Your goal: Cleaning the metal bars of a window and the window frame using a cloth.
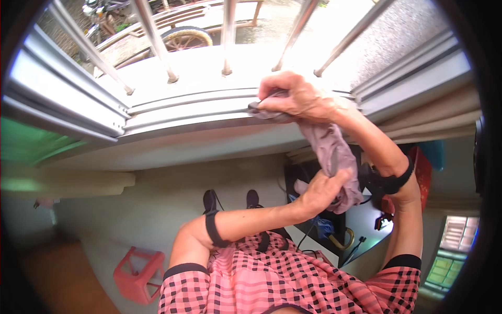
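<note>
A mauve-grey cloth [327, 143] hangs twisted between my two hands in front of the window. Pinched in my right hand [296, 96] is its upper end, bunched over the metal window track [188, 115]. Whether the cloth touches the track there I cannot tell. Lower down, my left hand [323, 190] grips the cloth's hanging part, with a loose end dangling below the fingers. Both arms are bare below the short sleeves and carry black straps.
Metal window bars [227, 39] stand beyond the track. A beige curtain [427, 114] hangs at right. Below it, a dark table [302, 176] holds a blue umbrella [325, 227] with a curved handle and a toothbrush-like item. A red plastic stool [139, 274] stands on the floor at left.
</note>
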Tool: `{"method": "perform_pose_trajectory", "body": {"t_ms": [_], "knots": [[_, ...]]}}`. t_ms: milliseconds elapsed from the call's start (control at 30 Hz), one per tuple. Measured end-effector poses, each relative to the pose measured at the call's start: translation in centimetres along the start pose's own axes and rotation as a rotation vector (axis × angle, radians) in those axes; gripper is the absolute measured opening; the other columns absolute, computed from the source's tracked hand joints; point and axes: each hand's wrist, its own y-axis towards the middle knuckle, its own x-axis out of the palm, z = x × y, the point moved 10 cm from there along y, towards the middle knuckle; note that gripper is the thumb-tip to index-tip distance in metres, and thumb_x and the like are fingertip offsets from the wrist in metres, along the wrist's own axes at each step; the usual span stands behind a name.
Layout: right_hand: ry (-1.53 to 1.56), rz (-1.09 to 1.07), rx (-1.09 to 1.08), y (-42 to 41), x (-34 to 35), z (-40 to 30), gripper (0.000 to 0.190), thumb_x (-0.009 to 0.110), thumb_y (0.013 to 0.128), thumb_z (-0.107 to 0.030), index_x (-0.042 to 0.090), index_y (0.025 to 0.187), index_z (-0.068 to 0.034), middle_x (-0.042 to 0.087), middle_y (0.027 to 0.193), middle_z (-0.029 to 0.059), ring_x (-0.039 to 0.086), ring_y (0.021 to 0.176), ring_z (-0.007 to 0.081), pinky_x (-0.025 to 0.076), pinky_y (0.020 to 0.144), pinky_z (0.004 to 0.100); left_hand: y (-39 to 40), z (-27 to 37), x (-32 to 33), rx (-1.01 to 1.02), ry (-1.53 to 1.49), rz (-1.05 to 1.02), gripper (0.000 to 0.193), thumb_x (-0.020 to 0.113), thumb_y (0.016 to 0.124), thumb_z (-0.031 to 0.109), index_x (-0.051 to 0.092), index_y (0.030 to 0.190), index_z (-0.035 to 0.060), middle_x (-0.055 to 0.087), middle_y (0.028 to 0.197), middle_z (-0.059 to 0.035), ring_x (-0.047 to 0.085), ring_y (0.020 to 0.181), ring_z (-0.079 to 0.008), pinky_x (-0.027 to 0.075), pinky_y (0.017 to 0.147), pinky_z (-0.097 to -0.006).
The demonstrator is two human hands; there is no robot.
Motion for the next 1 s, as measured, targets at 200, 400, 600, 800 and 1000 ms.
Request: {"method": "perform_pose_trajectory", "body": {"t_ms": [200,400,600,800,1000], "knots": [[-0.196,-0.211,0.385,-8.2,-6.3,7.4,0.022,0.066,0.081,-0.024,0.062,0.087,-0.004,0.064,0.085,0.0108,0.061,0.080,0.0181,0.049,0.071,0.0344,5.7,-1.4,9.7,-0.021,0.069,-0.307,0.037,0.047,0.093,0.042,0.056,0.099,0.0070,0.051,0.075,-0.0136,0.045,0.069,-0.0217,0.040,0.065,-0.0369],[-0.351,-0.110,0.222,-7.4,-3.9,6.2,0.027,0.061,0.078,-0.026,0.062,0.095,-0.005,0.062,0.087,0.0140,0.061,0.085,0.0285,0.049,0.078,0.0377,3.9,-3.7,4.8,-0.147,0.148,-0.142,0.057,0.049,0.085,0.053,0.056,0.080,-0.0033,0.052,0.066,-0.0042,0.045,0.062,-0.0151,0.038,0.055,-0.0339],[-0.357,-0.213,0.007,-7.1,-2.1,3.6,0.018,0.057,0.084,-0.016,0.063,0.098,-0.006,0.061,0.090,0.0131,0.059,0.087,0.0295,0.047,0.081,0.0377,2.4,-3.6,4.3,-0.149,0.109,-0.175,0.056,0.048,0.087,0.051,0.054,0.062,0.0004,0.044,0.054,-0.0016,0.040,0.053,-0.0121,0.035,0.051,-0.0306],[-0.185,-0.118,0.269,-8.5,-4.0,6.6,0.037,0.064,0.084,-0.033,0.058,0.108,-0.006,0.061,0.094,0.0145,0.056,0.097,0.0312,0.044,0.088,0.0398,3.6,-3.3,5.3,-0.049,0.001,-0.203,0.053,0.047,0.089,0.046,0.051,0.065,-0.0012,0.042,0.054,-0.0029,0.039,0.054,-0.0130,0.037,0.052,-0.0331],[-0.407,0.112,0.076,-11.1,-4.4,6.3,0.037,0.068,0.078,-0.023,0.057,0.108,-0.005,0.055,0.101,0.0156,0.056,0.097,0.0345,0.045,0.086,0.0426,4.6,-4.0,5.9,-0.095,-0.024,-0.206,0.041,0.048,0.091,0.040,0.055,0.079,0.0018,0.046,0.065,-0.0029,0.042,0.064,-0.0139,0.039,0.060,-0.0323]]}}
